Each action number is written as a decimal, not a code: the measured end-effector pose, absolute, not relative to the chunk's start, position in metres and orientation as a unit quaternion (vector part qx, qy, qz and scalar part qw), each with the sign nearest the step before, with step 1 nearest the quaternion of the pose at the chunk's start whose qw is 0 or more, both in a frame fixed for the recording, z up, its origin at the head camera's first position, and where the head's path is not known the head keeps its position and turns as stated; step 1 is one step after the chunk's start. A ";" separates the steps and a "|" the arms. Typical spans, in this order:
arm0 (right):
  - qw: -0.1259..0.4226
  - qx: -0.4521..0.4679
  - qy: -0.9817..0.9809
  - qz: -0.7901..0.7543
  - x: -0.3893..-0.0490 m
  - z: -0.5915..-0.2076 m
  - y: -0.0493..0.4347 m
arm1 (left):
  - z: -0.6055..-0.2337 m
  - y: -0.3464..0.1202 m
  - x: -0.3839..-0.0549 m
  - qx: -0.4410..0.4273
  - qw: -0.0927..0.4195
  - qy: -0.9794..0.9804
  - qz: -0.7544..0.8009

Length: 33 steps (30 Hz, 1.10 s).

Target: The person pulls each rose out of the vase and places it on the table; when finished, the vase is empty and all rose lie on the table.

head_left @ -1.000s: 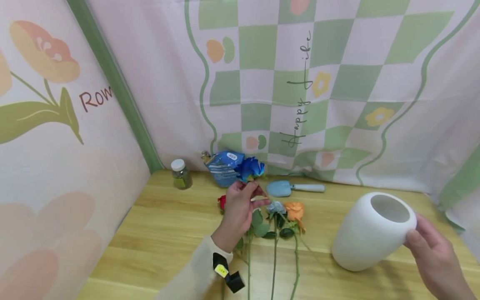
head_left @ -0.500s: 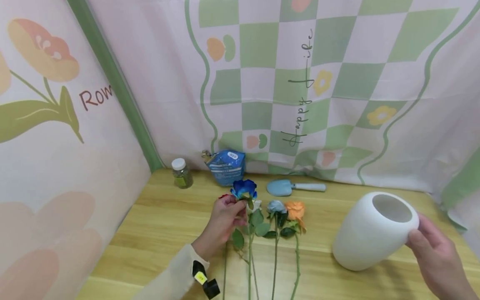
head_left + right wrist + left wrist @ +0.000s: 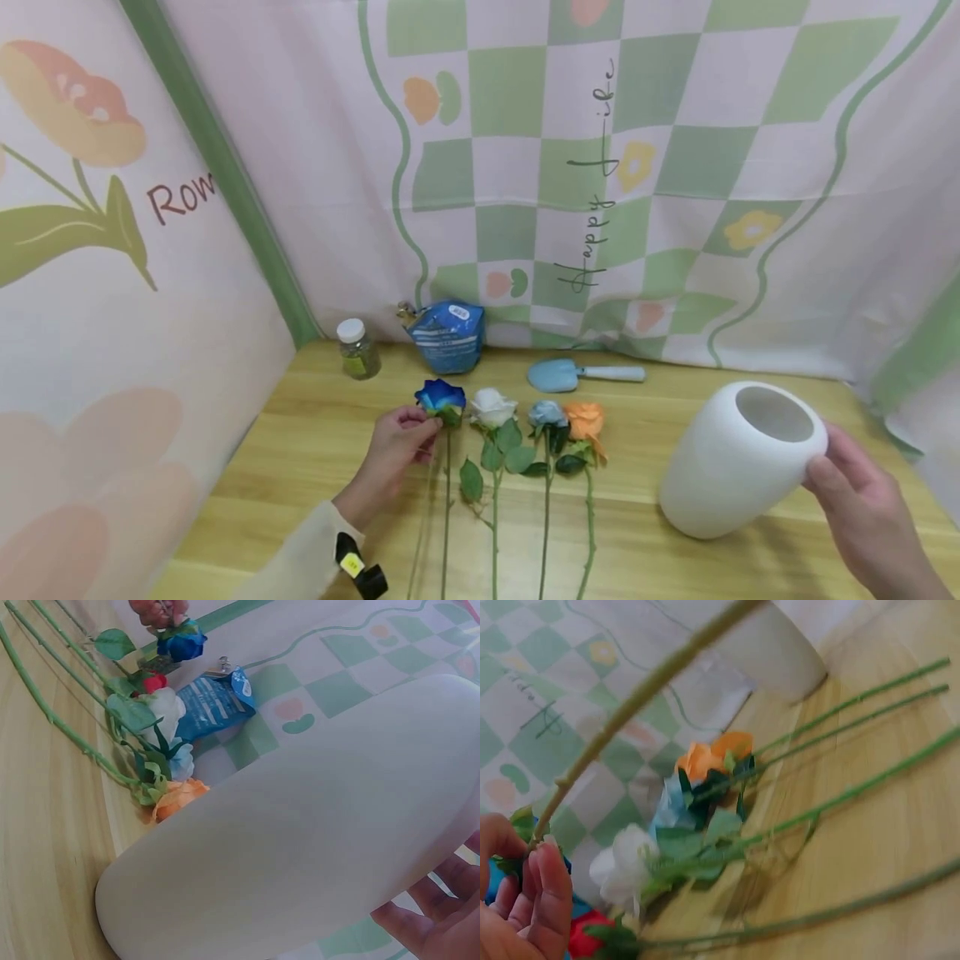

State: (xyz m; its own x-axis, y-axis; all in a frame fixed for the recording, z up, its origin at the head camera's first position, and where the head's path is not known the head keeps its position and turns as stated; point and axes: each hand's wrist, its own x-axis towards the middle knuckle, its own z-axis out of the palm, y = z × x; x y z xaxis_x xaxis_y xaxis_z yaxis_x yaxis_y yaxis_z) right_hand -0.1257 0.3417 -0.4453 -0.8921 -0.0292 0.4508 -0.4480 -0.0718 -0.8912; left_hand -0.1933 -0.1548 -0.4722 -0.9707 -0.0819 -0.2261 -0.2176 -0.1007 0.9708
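Observation:
My left hand (image 3: 401,437) pinches the stem of a blue rose (image 3: 441,396) just under its bloom, raised over the table's left part. A red rose (image 3: 589,935) lies below it in the left wrist view; its bloom is hidden from the head view. To the right lie a white rose (image 3: 492,408), a light blue rose (image 3: 548,413) and an orange rose (image 3: 585,421), stems toward me. At the right, my right hand (image 3: 870,500) grips a white vase (image 3: 720,475) near its rim, thumb at the mouth. The vase leans toward the right hand.
Along the back of the wooden table (image 3: 300,467) stand a lidded jar (image 3: 358,357) and a blue bag (image 3: 450,340) with a clip. A light blue trowel (image 3: 553,376) lies behind the roses. A printed curtain (image 3: 510,167) hangs close behind.
My left hand has carried the blue rose left and toward me, from in front of the bag to above the red rose. The white rose has come into full view. My right hand stays on the vase.

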 end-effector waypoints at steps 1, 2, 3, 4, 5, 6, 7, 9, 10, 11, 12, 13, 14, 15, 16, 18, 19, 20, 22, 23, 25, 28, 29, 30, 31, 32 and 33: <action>0.148 0.180 -0.663 0.712 -0.126 -0.445 0.342 | -0.473 -0.157 -0.193 -0.116 0.045 0.674 0.729; 0.148 0.182 -0.661 0.713 -0.126 -0.445 0.342 | -0.473 -0.159 -0.193 -0.119 0.043 0.680 0.722; 0.148 0.184 -0.659 0.714 -0.126 -0.446 0.342 | -0.474 -0.162 -0.193 -0.123 0.042 0.684 0.718; 0.147 0.187 -0.657 0.715 -0.126 -0.446 0.342 | -0.476 -0.163 -0.194 -0.125 0.040 0.689 0.713; 0.146 0.188 -0.656 0.716 -0.125 -0.446 0.342 | -0.477 -0.165 -0.194 -0.127 0.038 0.693 0.709; 0.145 0.189 -0.655 0.717 -0.126 -0.446 0.342 | -0.478 -0.167 -0.194 -0.129 0.036 0.696 0.705; 0.144 0.189 -0.655 0.717 -0.125 -0.446 0.342 | -0.479 -0.169 -0.195 -0.131 0.035 0.700 0.702; 0.144 0.187 -0.658 0.715 -0.125 -0.446 0.342 | -0.481 -0.172 -0.197 -0.132 0.032 0.706 0.695; 0.144 0.184 -0.659 0.714 -0.125 -0.446 0.342 | -0.482 -0.173 -0.198 -0.134 0.031 0.708 0.693; 0.145 0.182 -0.661 0.713 -0.124 -0.446 0.342 | -0.482 -0.175 -0.200 -0.135 0.029 0.710 0.690; 0.145 0.181 -0.662 0.713 -0.124 -0.446 0.341 | -0.483 -0.177 -0.201 -0.138 0.027 0.713 0.687; 0.145 0.178 -0.664 0.712 -0.124 -0.446 0.341 | -0.483 -0.178 -0.203 -0.140 0.024 0.716 0.683; 0.144 0.178 -0.664 0.712 -0.124 -0.445 0.341 | -0.483 -0.179 -0.204 -0.143 0.020 0.719 0.679; 0.143 0.178 -0.664 0.712 -0.124 -0.445 0.341 | -0.483 -0.181 -0.205 -0.145 0.017 0.723 0.675; 0.142 0.179 -0.664 0.712 -0.124 -0.445 0.341 | -0.484 -0.182 -0.207 -0.147 0.014 0.727 0.670; 0.140 0.181 -0.663 0.713 -0.124 -0.444 0.341 | -0.484 -0.184 -0.209 -0.150 0.011 0.738 0.658; 0.139 0.180 -0.664 0.712 -0.124 -0.444 0.340 | -0.485 -0.185 -0.210 -0.151 0.010 0.743 0.653; 0.138 0.182 -0.662 0.714 -0.124 -0.444 0.340 | -0.486 -0.185 -0.211 -0.150 0.010 0.748 0.646; 0.138 0.186 -0.660 0.715 -0.124 -0.443 0.340 | -0.488 -0.186 -0.212 -0.148 0.010 0.758 0.635; 0.139 0.189 -0.657 0.716 -0.124 -0.443 0.340 | -0.489 -0.186 -0.213 -0.147 0.010 0.762 0.631; 0.138 0.194 -0.653 0.719 -0.124 -0.443 0.340 | -0.491 -0.187 -0.214 -0.146 0.007 0.767 0.625; 0.137 0.193 -0.653 0.719 -0.123 -0.443 0.340 | -0.494 -0.186 -0.214 -0.141 -0.003 0.775 0.616; 0.137 0.190 -0.656 0.718 -0.123 -0.442 0.341 | -0.495 -0.186 -0.215 -0.140 -0.005 0.777 0.614; 0.137 0.187 -0.658 0.716 -0.122 -0.442 0.341 | -0.496 -0.187 -0.215 -0.138 -0.007 0.778 0.613; 0.137 0.185 -0.660 0.715 -0.122 -0.442 0.341 | -0.497 -0.187 -0.215 -0.137 -0.008 0.780 0.610; 0.137 0.183 -0.662 0.714 -0.122 -0.442 0.341 | -0.498 -0.188 -0.215 -0.134 -0.009 0.783 0.607; 0.137 0.181 -0.663 0.713 -0.121 -0.442 0.341 | -0.498 -0.189 -0.215 -0.132 -0.009 0.786 0.603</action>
State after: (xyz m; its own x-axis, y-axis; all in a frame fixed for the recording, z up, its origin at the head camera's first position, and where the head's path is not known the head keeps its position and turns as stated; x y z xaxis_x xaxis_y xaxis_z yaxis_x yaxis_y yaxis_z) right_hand -0.1213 0.3406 -0.4421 -0.8967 -0.0451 0.4404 -0.4359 -0.0833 -0.8961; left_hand -0.2153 -0.1888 -0.4985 -0.9648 -0.2194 -0.1449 -0.1967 0.2369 0.9514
